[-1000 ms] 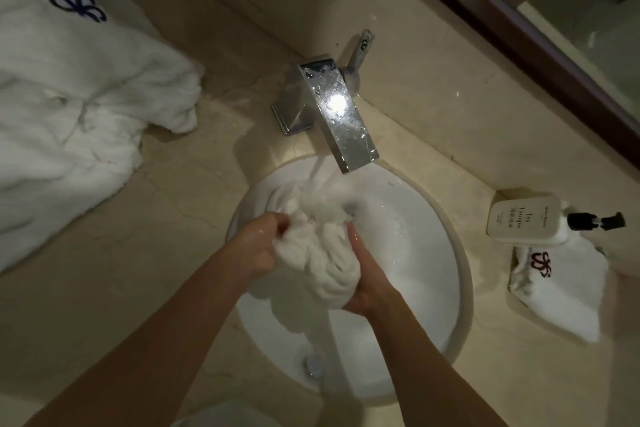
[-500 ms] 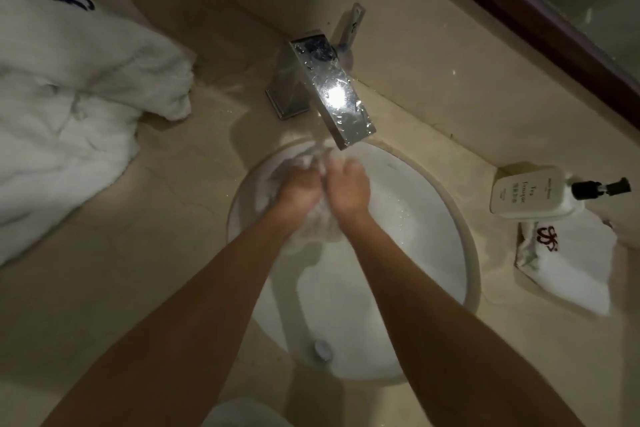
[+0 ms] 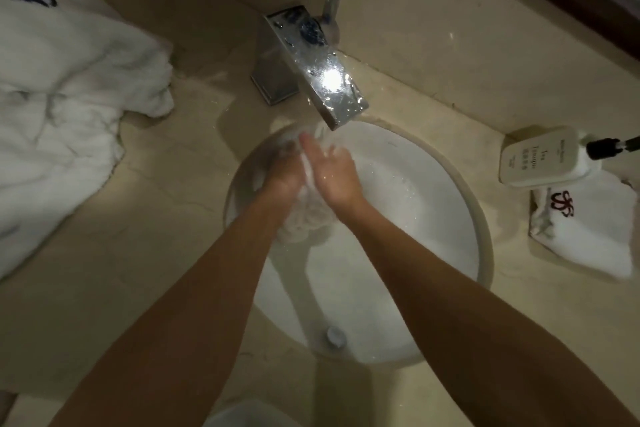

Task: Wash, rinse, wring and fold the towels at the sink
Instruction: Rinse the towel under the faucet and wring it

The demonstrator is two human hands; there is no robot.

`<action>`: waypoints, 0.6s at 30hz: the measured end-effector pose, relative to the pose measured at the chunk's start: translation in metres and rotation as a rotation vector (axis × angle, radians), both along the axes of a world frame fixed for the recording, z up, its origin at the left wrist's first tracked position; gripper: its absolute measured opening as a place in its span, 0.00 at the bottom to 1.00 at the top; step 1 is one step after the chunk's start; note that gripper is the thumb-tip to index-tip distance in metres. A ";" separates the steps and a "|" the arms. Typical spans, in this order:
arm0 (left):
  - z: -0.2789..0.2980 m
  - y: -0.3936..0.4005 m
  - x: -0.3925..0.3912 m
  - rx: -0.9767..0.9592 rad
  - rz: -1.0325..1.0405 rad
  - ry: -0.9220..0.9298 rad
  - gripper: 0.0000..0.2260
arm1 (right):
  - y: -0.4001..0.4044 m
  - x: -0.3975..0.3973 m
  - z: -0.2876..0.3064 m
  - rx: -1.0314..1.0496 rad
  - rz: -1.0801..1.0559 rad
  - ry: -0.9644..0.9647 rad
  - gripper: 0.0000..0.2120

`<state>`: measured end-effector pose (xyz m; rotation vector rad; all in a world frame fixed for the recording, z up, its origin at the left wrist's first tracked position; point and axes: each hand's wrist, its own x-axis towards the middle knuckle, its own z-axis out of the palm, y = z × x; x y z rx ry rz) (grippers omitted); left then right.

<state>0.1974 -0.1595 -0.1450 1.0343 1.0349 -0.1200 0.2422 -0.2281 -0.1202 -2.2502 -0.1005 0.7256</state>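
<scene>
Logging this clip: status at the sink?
Both hands, left hand and right hand, rubbing the towel under the faucet. Nothing in the way.

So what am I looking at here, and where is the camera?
No machine here: a person wears a camera on the head, looking down at their own arms. The left hand and right hand press a small wet towel between them under the tap, over the round white sink. The right fingers look fairly straight. On the counter lie a big white towel pile at left, and a lotion bottle and folded towel at right.
</scene>
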 end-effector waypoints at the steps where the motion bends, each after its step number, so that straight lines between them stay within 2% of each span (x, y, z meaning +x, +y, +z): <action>1: 0.002 0.005 0.002 -0.082 0.018 -0.007 0.20 | -0.007 -0.008 -0.003 0.044 0.027 -0.016 0.25; 3: 0.002 0.007 0.005 -0.151 0.001 -0.005 0.15 | -0.030 -0.019 -0.012 0.094 -0.034 -0.013 0.20; 4: 0.007 0.007 0.008 -0.080 -0.046 -0.010 0.13 | -0.044 -0.024 -0.018 0.122 -0.111 0.029 0.18; 7: 0.020 -0.008 -0.005 0.095 -0.222 -0.042 0.14 | -0.080 -0.028 -0.034 0.307 -0.494 0.396 0.15; 8: 0.023 -0.012 -0.011 0.061 -0.222 -0.056 0.13 | -0.091 -0.031 -0.036 0.379 -0.596 0.535 0.17; 9: 0.026 -0.013 -0.017 -0.080 -0.162 -0.074 0.11 | -0.100 -0.034 -0.035 0.454 -0.689 0.642 0.19; 11: 0.021 -0.010 -0.026 -0.355 0.082 -0.043 0.12 | -0.112 -0.035 -0.031 0.684 -0.829 0.813 0.24; 13: 0.008 -0.008 -0.032 -0.454 0.305 0.082 0.12 | -0.114 -0.028 -0.026 0.886 -0.835 0.928 0.27; 14: 0.004 -0.009 -0.035 -0.503 0.323 0.101 0.14 | -0.109 -0.027 -0.022 0.898 -0.791 0.957 0.28; 16: 0.002 -0.013 -0.038 -0.506 0.218 0.140 0.16 | -0.091 -0.027 -0.014 0.785 -0.602 0.928 0.26; 18: 0.006 -0.015 -0.035 -0.471 0.107 0.097 0.10 | -0.068 -0.032 -0.010 0.550 -0.342 0.663 0.23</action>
